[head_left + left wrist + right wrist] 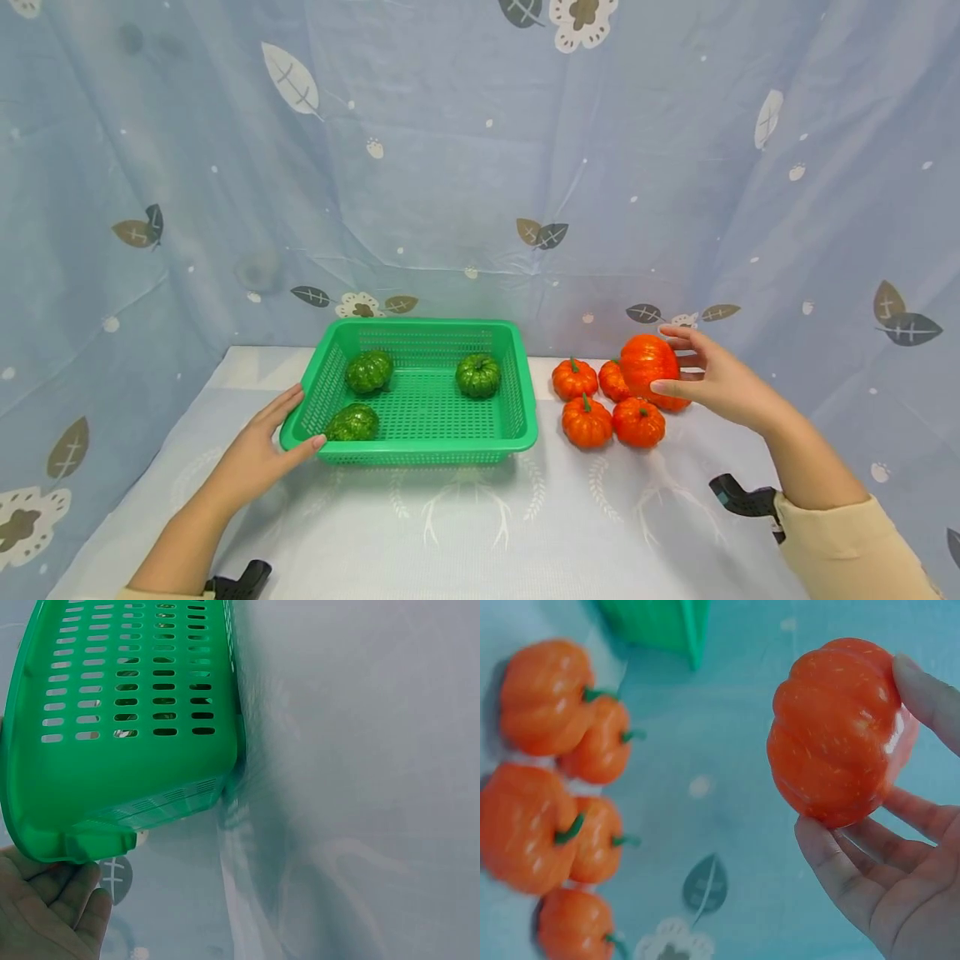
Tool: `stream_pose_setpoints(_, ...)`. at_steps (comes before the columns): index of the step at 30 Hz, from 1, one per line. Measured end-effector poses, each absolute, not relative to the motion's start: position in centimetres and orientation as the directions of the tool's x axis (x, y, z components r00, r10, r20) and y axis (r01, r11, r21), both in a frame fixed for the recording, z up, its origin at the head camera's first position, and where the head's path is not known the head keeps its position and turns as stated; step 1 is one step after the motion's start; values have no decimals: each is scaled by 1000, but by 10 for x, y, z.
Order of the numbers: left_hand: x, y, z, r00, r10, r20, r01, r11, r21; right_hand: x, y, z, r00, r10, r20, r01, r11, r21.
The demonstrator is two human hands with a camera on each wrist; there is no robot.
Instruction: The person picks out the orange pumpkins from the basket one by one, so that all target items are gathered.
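My right hand (712, 379) holds an orange pumpkin (840, 735) between thumb and fingertips, raised over several other orange pumpkins (587, 422). In the right wrist view it hangs apart from them, thumb on one side and fingers below. At the left stands a green plastic basket (420, 450) with three green pumpkins (478, 376) inside, two in its left part and one at the right. My left hand (255, 454) rests at the basket's near left corner, thumb at the front rim and fairly straight fingers along the left side. In the left wrist view its fingertips touch the rim.
A white patterned cloth (465, 542) covers the table. Behind it hangs a light blue curtain (450, 183) with leaf and flower prints. The loose orange pumpkins sit in a close group right of the basket, toward the table's back edge.
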State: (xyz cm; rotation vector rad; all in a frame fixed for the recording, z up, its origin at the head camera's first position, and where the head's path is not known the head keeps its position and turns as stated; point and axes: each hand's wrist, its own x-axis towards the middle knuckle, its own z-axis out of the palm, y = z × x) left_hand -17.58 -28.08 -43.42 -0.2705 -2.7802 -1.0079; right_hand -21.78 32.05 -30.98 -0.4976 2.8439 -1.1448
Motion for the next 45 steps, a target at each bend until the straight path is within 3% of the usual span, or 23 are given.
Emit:
stream_pose_setpoints(6,-176,-281,-435,-967,111,228,231,755,613,-213,347,-326,-953,-273,127,-293,740,-606)
stream_pose_setpoints(28,-178,-281,-437,-969,102,226,221,766,604,-217,410,-391,-999,-32,8,-32,869,-494)
stream_pose_setpoints(45,-177,-282,-439,-967,99,236,226,766,602,-223,415,-415,-998,-61,2,-55,889,-455)
